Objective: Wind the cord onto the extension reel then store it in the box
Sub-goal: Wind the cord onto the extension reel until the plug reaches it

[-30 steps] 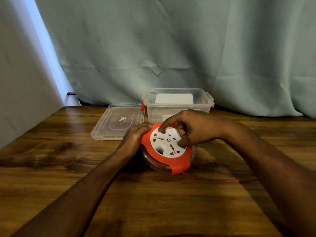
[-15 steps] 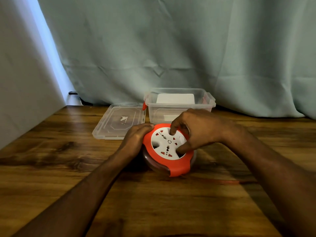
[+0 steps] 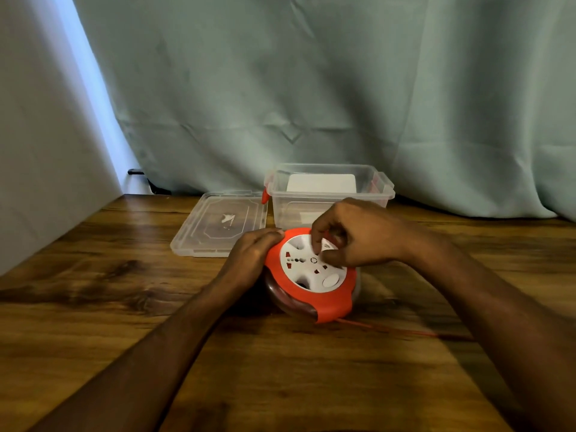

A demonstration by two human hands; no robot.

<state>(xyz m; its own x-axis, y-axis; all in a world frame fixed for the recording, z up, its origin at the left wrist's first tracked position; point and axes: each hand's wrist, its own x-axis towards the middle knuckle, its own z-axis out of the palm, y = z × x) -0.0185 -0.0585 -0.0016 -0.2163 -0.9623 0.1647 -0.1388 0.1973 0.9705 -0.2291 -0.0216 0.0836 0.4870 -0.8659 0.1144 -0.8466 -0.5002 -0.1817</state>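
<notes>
Extension reel (image 3: 314,285) on table (image 3: 93,307) before open box (image 3: 330,188), left hand (image 3: 252,254) gripping its orange rim, right hand (image 3: 352,235) pinching white hub, fingertips partly hidden, cord (image 3: 405,332) trailing right, end obscured by forearm

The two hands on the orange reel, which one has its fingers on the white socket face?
The right hand: its fingers press the white face, while the left hand only grips the round orange extension reel's rim.
</notes>
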